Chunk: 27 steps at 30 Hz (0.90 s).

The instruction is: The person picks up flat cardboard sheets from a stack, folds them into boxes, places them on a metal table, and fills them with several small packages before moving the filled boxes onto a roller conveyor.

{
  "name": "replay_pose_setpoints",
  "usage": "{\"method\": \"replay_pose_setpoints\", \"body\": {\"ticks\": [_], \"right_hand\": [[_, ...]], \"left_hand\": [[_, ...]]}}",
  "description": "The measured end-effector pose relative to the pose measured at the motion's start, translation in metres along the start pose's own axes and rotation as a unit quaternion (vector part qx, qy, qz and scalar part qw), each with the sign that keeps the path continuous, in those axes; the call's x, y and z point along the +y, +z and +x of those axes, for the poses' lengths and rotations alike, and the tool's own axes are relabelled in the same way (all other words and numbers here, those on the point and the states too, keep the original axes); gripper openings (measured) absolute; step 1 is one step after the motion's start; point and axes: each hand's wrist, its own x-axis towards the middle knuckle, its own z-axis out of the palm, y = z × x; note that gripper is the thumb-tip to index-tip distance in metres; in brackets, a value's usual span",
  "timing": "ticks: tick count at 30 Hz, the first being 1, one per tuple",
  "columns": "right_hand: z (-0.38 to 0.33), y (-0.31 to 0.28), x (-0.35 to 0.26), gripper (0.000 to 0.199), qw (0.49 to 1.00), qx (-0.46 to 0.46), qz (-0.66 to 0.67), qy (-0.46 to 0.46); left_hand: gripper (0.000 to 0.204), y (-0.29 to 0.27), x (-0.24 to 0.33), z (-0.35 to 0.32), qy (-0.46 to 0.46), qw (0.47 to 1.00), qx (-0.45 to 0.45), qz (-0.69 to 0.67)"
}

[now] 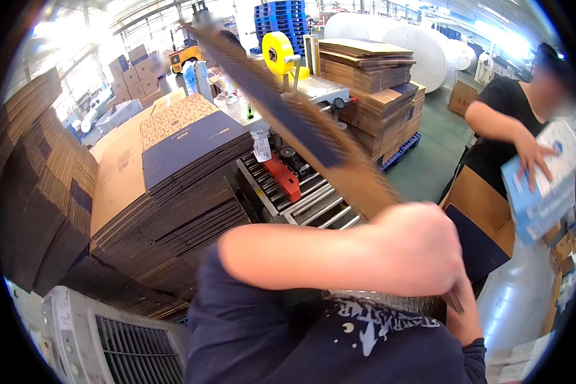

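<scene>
A flattened cardboard box [301, 121], brown with a dark blue panel, slants from the upper middle down to my hands. It is seen nearly edge-on and blurred by motion. My left hand [425, 246] is closed in a fist around its near end, with the left forearm stretched across to the right. A bit of the box's edge shows below that fist. My right forearm [468, 320] rises beneath it; the right hand is hidden behind the left, so its fingers do not show. Just beyond the hands stands an open carton [486, 208] with dark blue outside flaps.
Stacks of flattened boxes [192, 144] stand at left, others on a blue pallet [400, 152] behind. A roller conveyor [320, 203] with a yellow tape roll [277, 54] lies ahead. At right a co-worker [505, 121] holds a blue-and-white package [544, 182]. A grey vented machine [73, 333] is lower left.
</scene>
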Motion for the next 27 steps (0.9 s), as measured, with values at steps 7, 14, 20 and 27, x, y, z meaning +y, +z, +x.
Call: {"method": "replay_pose_setpoints", "body": {"ticks": [7, 14, 20, 27], "right_hand": [[-0.065, 0.029, -0.038, 0.069, 0.993, -0.037, 0.101, -0.055], [-0.116, 0.023, -0.032, 0.073, 0.936, 0.043, -0.329, 0.113], [-0.133, 0.014, -0.086, 0.053, 0.703, 0.213, -0.676, 0.064], [0.003, 0.009, 0.023, 0.075, 0.458, 0.437, -0.770, 0.081]], "left_hand": [[0.027, 0.124, -0.009, 0.056, 0.076, 0.977, 0.004, -0.201], [0.029, 0.205, -0.067, 0.035, 0.162, 0.964, 0.126, -0.170], [0.048, 0.250, -0.184, -0.007, -0.087, 0.957, 0.220, -0.166], [0.032, 0.258, -0.182, 0.009, -0.097, 0.963, 0.169, -0.186]]}}
